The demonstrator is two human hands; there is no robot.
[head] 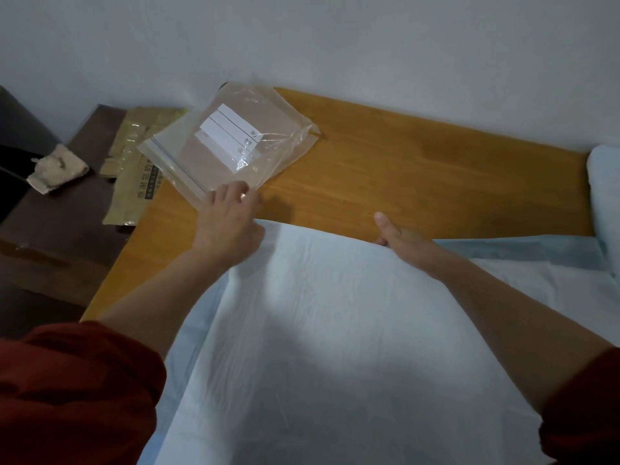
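A clear zip-top plastic bag (pixel 231 142) with a white label lies at the far left of the wooden board (pixel 419 182). My left hand (pixel 228 219) pinches the bag's near corner with curled fingers. A pale blue sheet (pixel 328 330) covers the near part of the board. My right hand (pixel 406 243) holds the sheet's far edge, thumb stretched out on top and fingers tucked under the fabric. Both forearms are bare, with red sleeves pushed up near the frame's bottom corners.
A flattened brown cardboard package (pixel 134 169) with printed text lies left of the board on a dark low table (pixel 60 226). A beige cloth (pixel 57 169) sits further left. A pale blue pillow (pixel 604 189) is at the right edge. A white wall stands behind.
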